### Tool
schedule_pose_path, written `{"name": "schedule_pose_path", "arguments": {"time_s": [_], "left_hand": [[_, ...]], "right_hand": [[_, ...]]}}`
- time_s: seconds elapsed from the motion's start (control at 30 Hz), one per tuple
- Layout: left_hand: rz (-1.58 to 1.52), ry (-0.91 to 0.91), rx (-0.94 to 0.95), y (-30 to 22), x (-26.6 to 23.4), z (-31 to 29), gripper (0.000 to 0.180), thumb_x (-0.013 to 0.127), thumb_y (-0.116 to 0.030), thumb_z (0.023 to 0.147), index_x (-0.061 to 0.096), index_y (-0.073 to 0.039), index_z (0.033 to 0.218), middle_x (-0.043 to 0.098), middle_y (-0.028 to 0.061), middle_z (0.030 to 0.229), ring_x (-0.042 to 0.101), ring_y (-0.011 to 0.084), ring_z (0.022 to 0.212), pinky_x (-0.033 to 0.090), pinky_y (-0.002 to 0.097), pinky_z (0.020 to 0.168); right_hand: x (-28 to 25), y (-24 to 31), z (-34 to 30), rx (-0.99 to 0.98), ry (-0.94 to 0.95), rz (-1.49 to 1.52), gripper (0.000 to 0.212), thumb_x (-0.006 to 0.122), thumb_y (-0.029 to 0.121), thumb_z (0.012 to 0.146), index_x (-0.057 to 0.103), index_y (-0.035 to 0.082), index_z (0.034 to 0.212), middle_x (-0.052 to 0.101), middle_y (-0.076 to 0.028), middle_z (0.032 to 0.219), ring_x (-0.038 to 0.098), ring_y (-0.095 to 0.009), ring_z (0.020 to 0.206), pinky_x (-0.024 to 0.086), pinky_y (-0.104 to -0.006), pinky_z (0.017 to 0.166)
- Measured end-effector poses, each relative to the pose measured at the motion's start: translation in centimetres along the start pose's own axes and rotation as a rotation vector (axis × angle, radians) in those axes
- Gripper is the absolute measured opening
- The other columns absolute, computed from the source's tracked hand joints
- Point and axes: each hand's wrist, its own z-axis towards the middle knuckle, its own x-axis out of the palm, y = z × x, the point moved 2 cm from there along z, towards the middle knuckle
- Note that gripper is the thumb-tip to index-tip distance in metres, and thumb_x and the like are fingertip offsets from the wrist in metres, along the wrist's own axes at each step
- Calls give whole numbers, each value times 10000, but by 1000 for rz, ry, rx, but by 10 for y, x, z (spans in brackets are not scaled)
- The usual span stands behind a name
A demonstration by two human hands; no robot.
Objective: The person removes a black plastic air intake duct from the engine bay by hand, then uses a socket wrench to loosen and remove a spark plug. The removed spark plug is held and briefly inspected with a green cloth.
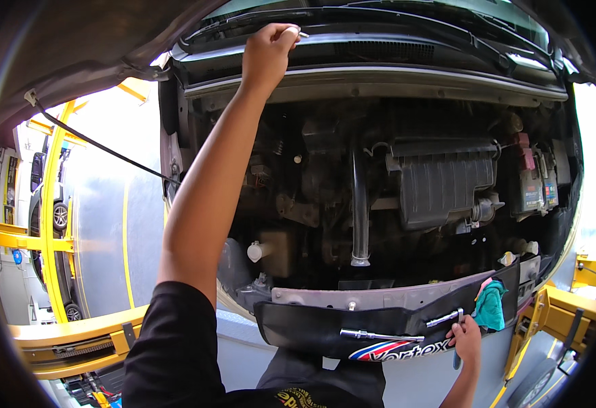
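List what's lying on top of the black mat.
On the black mat lie a long chrome tool and a teal cloth; the right grip holds a second chrome tool over it. The mat under cloth and grip is hidden.

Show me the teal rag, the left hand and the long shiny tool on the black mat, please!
Teal rag (492, 307): head view, on the middle of its bunched cloth.
Left hand (269, 52): head view, on the back of it.
Long shiny tool (386, 336): head view, on its thin shaft.
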Motion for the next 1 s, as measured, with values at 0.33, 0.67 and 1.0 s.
{"name": "schedule_pose_path", "arguments": {"time_s": [0.33,0.67,1.0], "left_hand": [[356,-78,198,29,9,38,319,723,-274,954,763,-47,1174,777,144,1082,745,239,991,559,316,906],[523,420,110,48,25,-128,781,866,-384,791,532,-130,1450,384,191,1534,540,403,1321,488,480,1086],[574,457,193,49,52,-155,812,905,-343,745,547,-138,1444,199,186,1614,463,474,1359,500,523,1096]], "right_hand": [[5,4,-2,-2,-29,-24,43,587,40,997,592,-1,1008,704,-88,746,618,-130,523,492,-304,533],[34,20,-13,-255,-523,-379,186,707,83,919,561,23,1018,588,-125,863,614,-323,822,478,-444,754],[49,133,-45,-377,-632,-596,314,708,42,893,592,33,1185,577,-158,1149,511,-351,1201,420,-464,1040]]}}
